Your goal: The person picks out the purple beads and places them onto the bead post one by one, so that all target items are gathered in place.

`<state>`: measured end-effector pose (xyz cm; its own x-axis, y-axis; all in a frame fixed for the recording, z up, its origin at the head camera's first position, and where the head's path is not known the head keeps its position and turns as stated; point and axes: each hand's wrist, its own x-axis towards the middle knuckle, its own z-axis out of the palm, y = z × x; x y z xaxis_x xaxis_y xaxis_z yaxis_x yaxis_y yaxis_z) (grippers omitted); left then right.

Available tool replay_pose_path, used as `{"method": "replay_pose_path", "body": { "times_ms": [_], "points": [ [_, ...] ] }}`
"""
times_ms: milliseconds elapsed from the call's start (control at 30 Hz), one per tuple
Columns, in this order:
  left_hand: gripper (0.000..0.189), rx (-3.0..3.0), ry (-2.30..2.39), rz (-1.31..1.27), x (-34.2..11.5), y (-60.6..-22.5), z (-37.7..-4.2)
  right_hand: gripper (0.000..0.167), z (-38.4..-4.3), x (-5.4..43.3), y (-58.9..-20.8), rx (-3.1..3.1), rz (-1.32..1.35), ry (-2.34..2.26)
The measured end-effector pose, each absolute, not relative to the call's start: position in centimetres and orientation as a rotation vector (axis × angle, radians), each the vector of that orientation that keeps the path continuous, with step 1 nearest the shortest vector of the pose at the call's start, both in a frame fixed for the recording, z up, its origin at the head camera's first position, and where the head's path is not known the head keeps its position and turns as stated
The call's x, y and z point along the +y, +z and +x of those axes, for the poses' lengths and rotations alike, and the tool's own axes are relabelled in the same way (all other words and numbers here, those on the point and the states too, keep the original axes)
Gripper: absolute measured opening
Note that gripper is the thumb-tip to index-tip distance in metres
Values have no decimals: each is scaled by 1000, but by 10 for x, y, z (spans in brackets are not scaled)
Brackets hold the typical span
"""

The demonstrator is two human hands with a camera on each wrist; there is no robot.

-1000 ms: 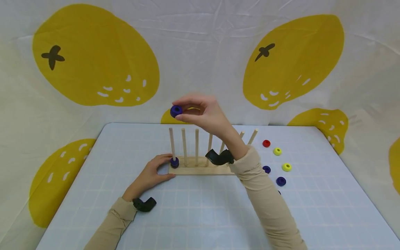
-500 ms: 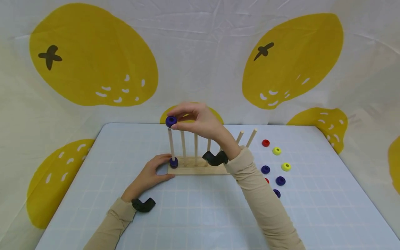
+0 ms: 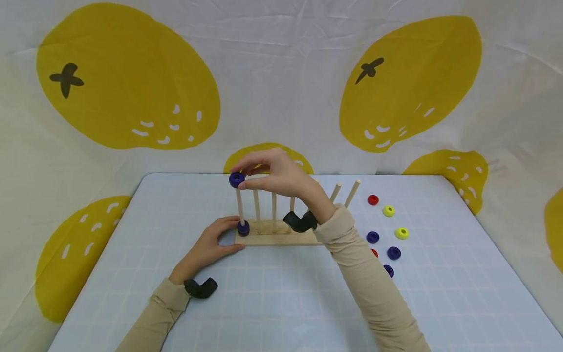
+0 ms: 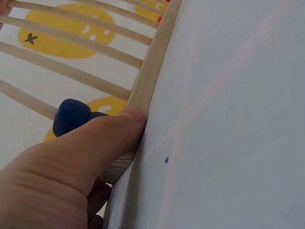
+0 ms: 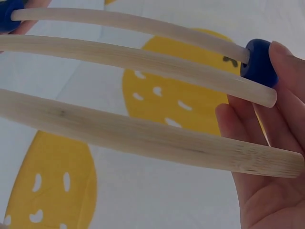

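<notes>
My right hand (image 3: 281, 171) pinches a dark blue ring (image 3: 236, 180) between thumb and fingers at the top of the leftmost wooden peg (image 3: 240, 208). The right wrist view shows the peg's tip inside the held ring (image 5: 259, 62). Low on that same peg sit blue rings (image 3: 243, 229), which appear stacked in the left wrist view. My left hand (image 3: 215, 243) grips the left end of the peg rack's wooden base (image 3: 281, 239), with its thumb (image 4: 109, 129) along the front edge and the fingers behind. The rack's other pegs are bare where visible; the right forearm hides some of the base.
Right of the rack, loose rings lie on the table (image 3: 272, 303): a red ring (image 3: 373, 199), yellow rings (image 3: 388, 210) and several blue rings (image 3: 394, 253). Another red ring (image 3: 374, 253) is partly behind the right sleeve. A lemon-patterned cloth (image 3: 281, 88) hangs behind the table.
My right hand has moved down and left with the blue ring, from above the rack onto the leftmost peg's top. The left hand has kept its hold on the base.
</notes>
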<state>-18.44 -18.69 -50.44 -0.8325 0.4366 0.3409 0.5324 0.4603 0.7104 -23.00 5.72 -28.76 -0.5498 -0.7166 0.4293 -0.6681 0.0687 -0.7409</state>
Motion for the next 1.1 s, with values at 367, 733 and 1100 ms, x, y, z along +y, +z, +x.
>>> {"method": "replay_pose_path", "body": {
  "times_ms": [367,733,1100],
  "points": [
    [58,-2591,-1312,-858,-186,-504,-185,27,-230,56,-287,2290,-1420,-1432],
    [58,-2588,-1310,-862,-186,-505,-185,27,-230,56,-287,2294,-1411,-1416],
    [56,-2589,-1311,-859,-184,-502,-183,26,-231,57,-288,2275,-1423,-1428]
  ]
}}
